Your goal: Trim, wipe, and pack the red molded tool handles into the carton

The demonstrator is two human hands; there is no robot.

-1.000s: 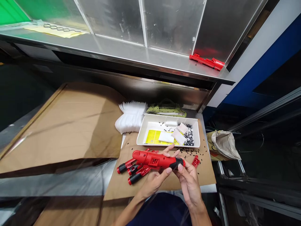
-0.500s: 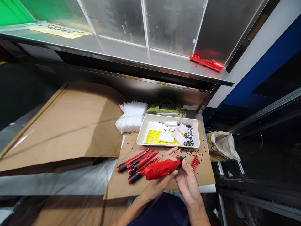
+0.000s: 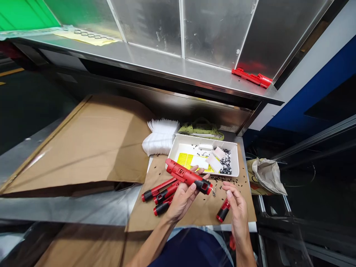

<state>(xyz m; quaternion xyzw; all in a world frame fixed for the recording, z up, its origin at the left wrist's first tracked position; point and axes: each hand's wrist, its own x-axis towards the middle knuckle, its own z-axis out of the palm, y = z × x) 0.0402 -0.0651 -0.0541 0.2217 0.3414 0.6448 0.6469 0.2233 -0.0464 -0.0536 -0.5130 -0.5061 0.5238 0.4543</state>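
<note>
My left hand (image 3: 183,198) grips a red plastic tool housing (image 3: 182,173) with a black end section. The housing is tilted, its black end pointing lower right. A small shiny metal ring or clip (image 3: 213,191) hangs at that end. To the right, apart from the housing, my right hand (image 3: 236,207) has its thumb and fingers apart, with nothing visible between them. Below its fingers a red and black housing piece (image 3: 223,211) lies on the cardboard, partly covered by the hand. Several similar red and black housings (image 3: 164,194) lie left of my left hand, partly hidden.
A white tray (image 3: 236,159) holds white pads, a yellow printed sheet and small black parts. More black bits are scattered on the cardboard sheet (image 3: 194,218). White sheets (image 3: 161,137) and a green bag (image 3: 201,129) stand behind. Another red housing (image 3: 252,78) rests on the metal shelf.
The housing has turned over and moved up-left in my left hand. My right hand has come off it, to the right. The metal ring or clip now shows at its black end.
</note>
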